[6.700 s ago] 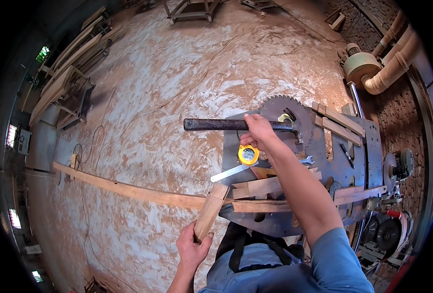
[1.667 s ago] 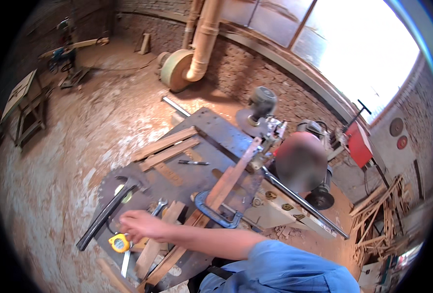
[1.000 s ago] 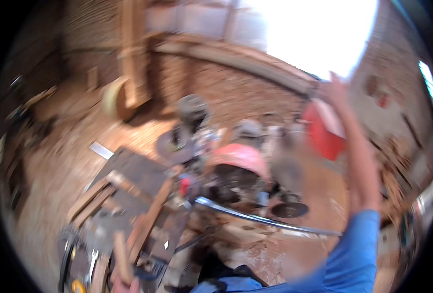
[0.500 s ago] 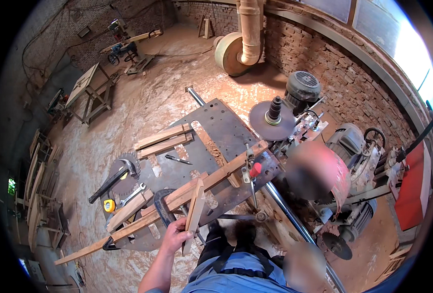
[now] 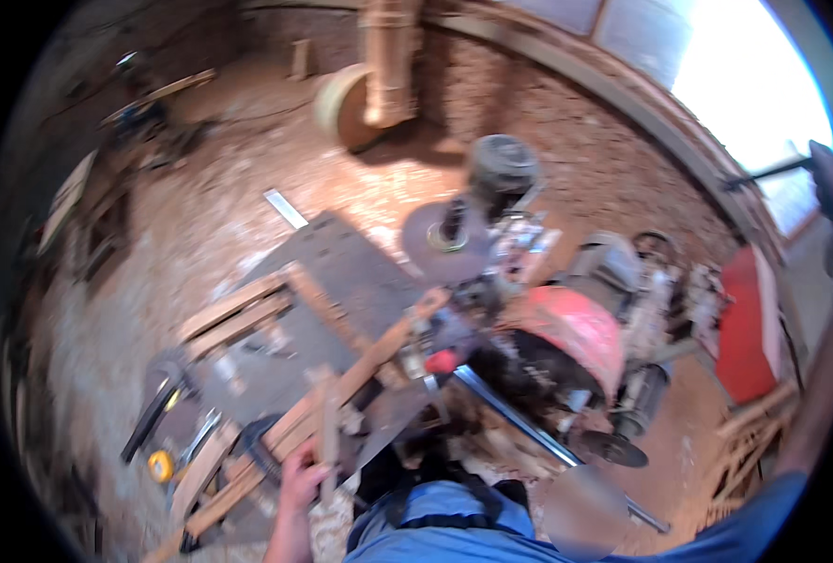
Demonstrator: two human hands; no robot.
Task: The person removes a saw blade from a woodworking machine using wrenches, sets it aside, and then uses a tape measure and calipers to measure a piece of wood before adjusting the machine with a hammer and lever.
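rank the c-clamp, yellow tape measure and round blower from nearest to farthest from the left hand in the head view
1. C-clamp, just left of the left hand.
2. Yellow tape measure, farther left.
3. Round blower, far ahead.

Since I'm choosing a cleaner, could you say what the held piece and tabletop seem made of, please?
The held piece seems bare wood: pale brown, matte, though blurred. The tabletop is probably metal, its surface dull dark grey; coating unclear.

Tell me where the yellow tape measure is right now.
In the head view, the yellow tape measure lies at lower left, close to the hammer's dark handle and below-left of the wrench.
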